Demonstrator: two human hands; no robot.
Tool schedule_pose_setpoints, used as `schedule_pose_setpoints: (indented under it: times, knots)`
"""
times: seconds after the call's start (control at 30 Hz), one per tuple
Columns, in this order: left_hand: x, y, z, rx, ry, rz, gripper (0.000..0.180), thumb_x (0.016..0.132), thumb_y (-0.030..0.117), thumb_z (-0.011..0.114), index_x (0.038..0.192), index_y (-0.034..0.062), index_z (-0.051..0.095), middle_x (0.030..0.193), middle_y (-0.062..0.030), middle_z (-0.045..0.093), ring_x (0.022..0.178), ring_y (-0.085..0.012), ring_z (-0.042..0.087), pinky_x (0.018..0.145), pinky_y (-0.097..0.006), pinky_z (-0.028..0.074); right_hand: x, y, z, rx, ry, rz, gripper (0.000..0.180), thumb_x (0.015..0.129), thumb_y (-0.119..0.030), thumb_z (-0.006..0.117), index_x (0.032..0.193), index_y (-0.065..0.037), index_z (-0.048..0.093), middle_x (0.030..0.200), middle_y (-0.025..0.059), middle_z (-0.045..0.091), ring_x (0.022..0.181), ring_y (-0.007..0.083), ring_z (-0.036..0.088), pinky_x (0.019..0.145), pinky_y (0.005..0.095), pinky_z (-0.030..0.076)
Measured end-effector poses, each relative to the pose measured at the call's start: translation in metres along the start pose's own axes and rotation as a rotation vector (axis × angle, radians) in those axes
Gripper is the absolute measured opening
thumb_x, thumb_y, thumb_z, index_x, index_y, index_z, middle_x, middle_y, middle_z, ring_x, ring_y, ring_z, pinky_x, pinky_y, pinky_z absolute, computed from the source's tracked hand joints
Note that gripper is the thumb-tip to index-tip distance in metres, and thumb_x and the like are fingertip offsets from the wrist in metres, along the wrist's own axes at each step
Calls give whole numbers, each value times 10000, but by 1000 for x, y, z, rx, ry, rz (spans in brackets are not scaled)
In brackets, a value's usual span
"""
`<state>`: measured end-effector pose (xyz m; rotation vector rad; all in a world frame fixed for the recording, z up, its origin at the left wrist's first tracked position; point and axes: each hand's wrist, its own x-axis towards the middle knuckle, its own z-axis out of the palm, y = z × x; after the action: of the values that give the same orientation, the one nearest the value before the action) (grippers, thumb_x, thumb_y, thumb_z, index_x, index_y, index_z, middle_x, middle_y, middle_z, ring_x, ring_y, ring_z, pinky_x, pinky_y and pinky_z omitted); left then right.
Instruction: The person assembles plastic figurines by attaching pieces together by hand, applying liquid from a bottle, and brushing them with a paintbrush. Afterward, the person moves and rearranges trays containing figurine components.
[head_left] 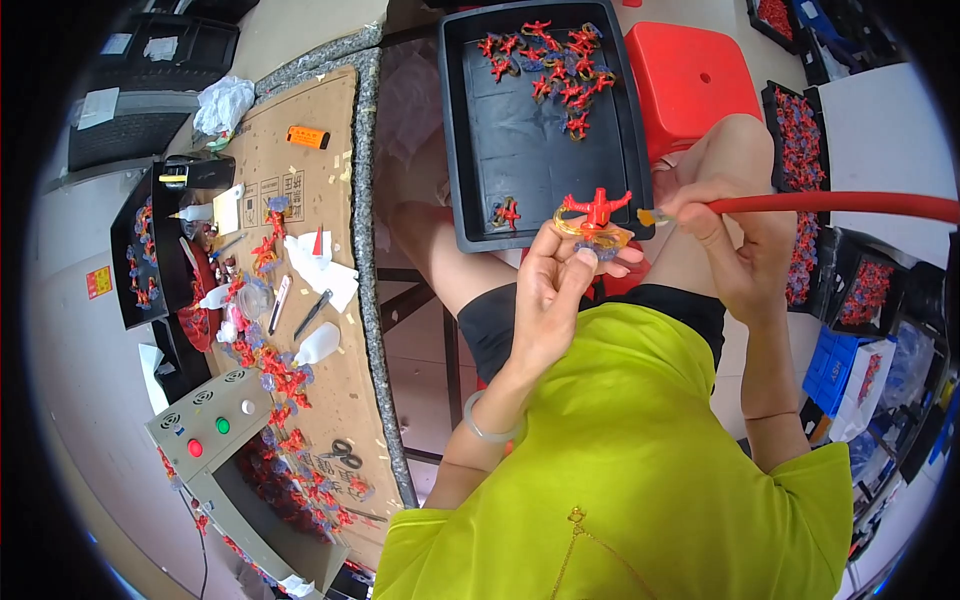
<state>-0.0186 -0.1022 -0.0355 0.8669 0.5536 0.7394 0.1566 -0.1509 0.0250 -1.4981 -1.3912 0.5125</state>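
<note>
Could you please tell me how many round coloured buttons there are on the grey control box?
3: a red button nearest the box's lower left, a green button in the middle, and a white button to the upper right, all on the grey control box on the cardboard-covered bench.

The long red rubber hose (830, 203) gripped in the right hand (735, 250) runs out past the picture's right edge, so its far end cannot be seen, and its small yellowish nozzle tip (650, 215) is too small to make out. The left hand (555, 290) covers the underside of the small red plastic figure on its translucent purple-and-orange base (597, 222). The heap of small red and purple plastic pieces (290, 450) on the brown cardboard-covered bench (330, 130) blurs together.
</note>
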Motion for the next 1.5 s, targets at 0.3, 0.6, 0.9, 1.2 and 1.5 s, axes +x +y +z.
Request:
schedule_pose_setpoints:
  times: [0.3, 0.6, 0.9, 1.2, 1.5]
  knots:
    - [0, 5, -8, -322, -51, -188, 357, 949, 200, 450, 1173, -78, 460, 1060, -205, 574, 883, -256, 623, 769, -282, 508, 11, 16, 2, -51, 140, -176, 79, 863, 5, 568, 890, 36, 635, 852, 82, 659, 719, 127, 599, 656, 234, 476]
    - [-4, 1, -8, -591, -95, -257, 377, 960, 177, 387, 1216, -99, 404, 1071, -230, 567, 882, -261, 602, 783, -301, 496, 4, 25, 27, 628, -57, 404, 136, 792, 40, 661, 822, 3, 534, 800, 89, 634, 744, 105, 616, 709, 218, 514]
    - [-7, 2, -10, -736, -106, -316, 415, 958, 188, 407, 1258, -98, 379, 1106, -226, 552, 914, -264, 593, 838, -305, 492, 5, 28, 27, 760, -20, 559, 264, 761, 24, 690, 707, -70, 449, 772, 100, 638, 650, 105, 617, 616, 243, 545]
    - [-6, 0, -10, -815, -108, -332, 411, 959, 205, 419, 1247, -88, 404, 1097, -203, 561, 920, -252, 587, 854, -312, 482, 6, 29, 29, 762, -24, 598, 288, 774, 23, 667, 739, -100, 408, 789, 130, 651, 637, 103, 608, 582, 213, 500]
    - [5, -9, -35, -230, -57, -374, 405, 967, 195, 444, 1281, -42, 351, 1130, -206, 556, 894, -259, 631, 816, -294, 523, 10, 89, 47, 615, -99, 597, 273, 746, -4, 695, 697, -84, 438, 700, 79, 625, 600, 101, 596, 542, 220, 478]
